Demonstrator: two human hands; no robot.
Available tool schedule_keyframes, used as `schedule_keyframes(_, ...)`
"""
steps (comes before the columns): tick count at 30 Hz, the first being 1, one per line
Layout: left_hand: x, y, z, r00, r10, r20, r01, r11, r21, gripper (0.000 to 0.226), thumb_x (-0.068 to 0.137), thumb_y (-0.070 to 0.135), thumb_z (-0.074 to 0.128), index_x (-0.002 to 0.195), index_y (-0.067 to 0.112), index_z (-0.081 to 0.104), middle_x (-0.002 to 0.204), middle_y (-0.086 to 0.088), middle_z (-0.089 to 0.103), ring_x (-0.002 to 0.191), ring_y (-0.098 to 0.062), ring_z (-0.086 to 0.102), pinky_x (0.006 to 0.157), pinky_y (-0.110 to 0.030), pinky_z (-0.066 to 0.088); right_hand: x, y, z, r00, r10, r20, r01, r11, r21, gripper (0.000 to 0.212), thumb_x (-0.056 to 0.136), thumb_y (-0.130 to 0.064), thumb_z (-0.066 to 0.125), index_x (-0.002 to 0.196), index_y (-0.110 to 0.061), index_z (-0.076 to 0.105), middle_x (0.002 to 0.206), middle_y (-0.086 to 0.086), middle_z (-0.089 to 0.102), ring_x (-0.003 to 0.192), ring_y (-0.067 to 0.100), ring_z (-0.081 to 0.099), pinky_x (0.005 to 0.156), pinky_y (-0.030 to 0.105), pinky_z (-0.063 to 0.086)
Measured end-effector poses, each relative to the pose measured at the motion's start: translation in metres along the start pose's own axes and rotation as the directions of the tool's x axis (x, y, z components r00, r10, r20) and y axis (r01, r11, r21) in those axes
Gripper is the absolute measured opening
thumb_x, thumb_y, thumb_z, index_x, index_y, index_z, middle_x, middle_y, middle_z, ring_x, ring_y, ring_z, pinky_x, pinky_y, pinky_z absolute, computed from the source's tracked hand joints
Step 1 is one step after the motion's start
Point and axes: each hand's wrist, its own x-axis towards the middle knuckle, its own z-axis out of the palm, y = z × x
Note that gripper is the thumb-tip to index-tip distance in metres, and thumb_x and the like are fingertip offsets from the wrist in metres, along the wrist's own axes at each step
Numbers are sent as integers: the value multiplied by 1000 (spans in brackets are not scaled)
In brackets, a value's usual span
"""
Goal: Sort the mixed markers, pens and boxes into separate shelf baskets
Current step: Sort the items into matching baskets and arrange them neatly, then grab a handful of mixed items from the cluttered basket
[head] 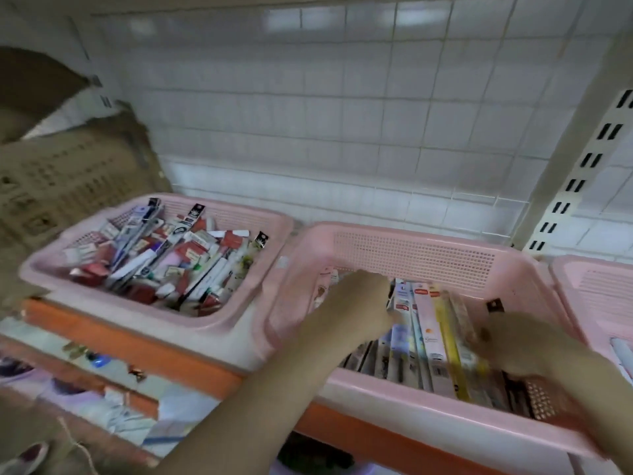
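A pink basket (411, 258) in the middle of the shelf holds several long narrow boxes (431, 341) lying side by side. My left hand (356, 303) reaches into its left part, with fingers and thumb bent around the far ends of the boxes. My right hand (527, 347) is blurred and lies over the boxes at the basket's right side, fingertips by a yellow box (452, 351). To the left, a second pink basket (239, 214) is heaped with mixed pens, markers and small red and white boxes (164, 262).
A third pink basket (589, 289) stands at the far right. A beige perforated basket (61, 180) leans at the left. The shelf has an orange front edge (137, 344) and a slotted upright (582, 173); white wall tiles are behind.
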Motion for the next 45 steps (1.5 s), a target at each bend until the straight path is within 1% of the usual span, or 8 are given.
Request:
schedule_keyframes(6,-24,-54,-33,962,-116,-248,53,967,-249,23,93,25,57,110,10,62,105,-4,66,86,-14,61,80,-27,50,-1,-53,-16,968,-110,-227,174,943,284,22,93,-32,51,71,-30,51,72,-12,55,73,11,54,66,25,42)
schedule_keyframes(11,-43,-119,-65,879,-215,-425,89,951,-297,15,92,19,54,87,11,66,80,5,66,75,-12,60,68,-24,48,-5,-131,-42,880,-185,-437,369,846,385,14,90,-27,54,78,-27,62,71,-12,62,68,3,54,57,9,36)
schedule_keyframes(19,-55,-276,-110,909,-361,-210,361,932,-38,26,93,25,53,101,1,56,100,-15,60,92,-27,57,77,-34,43,28,-285,-62,811,-209,-546,470,788,397,14,92,-25,54,86,-18,65,76,0,65,67,15,53,57,23,29)
schedule_keyframes(24,-70,-344,-119,810,-567,-146,586,779,224,46,92,24,52,130,0,43,128,-25,46,120,-41,43,96,-46,42,53,-348,-51,915,-165,-369,299,891,342,22,95,-30,46,85,-16,59,76,0,57,87,23,61,68,24,38)
schedule_keyframes(27,-72,-356,-116,811,-577,-93,581,778,239,65,91,36,54,140,0,29,139,-28,34,126,-44,36,101,-50,38,56,-369,-45,961,-67,-268,138,956,258,28,96,-33,44,112,-14,56,113,10,59,113,28,53,86,29,41)
schedule_keyframes(32,-69,-361,-111,836,-546,-53,548,828,120,71,89,27,61,144,7,20,147,-25,22,133,-42,25,103,-51,33,53,-388,-39,983,-2,-184,45,972,232,53,97,-39,40,144,-17,27,149,9,29,138,27,27,112,42,22)
schedule_keyframes(39,-70,-373,-106,886,-462,23,459,873,-165,84,79,45,70,137,1,29,133,-18,41,116,-29,47,83,-29,42,59,-389,-38,991,102,-87,-69,943,324,66,91,-55,46,135,-8,34,133,15,49,120,31,48,99,37,39)
schedule_keyframes(45,-65,-363,-103,937,-346,35,347,938,2,36,90,24,58,111,-5,54,133,-19,44,115,-27,50,113,-38,24,65,-392,-32,975,196,-101,-146,918,369,89,85,-64,47,143,-2,20,142,18,41,130,33,38,107,45,34)
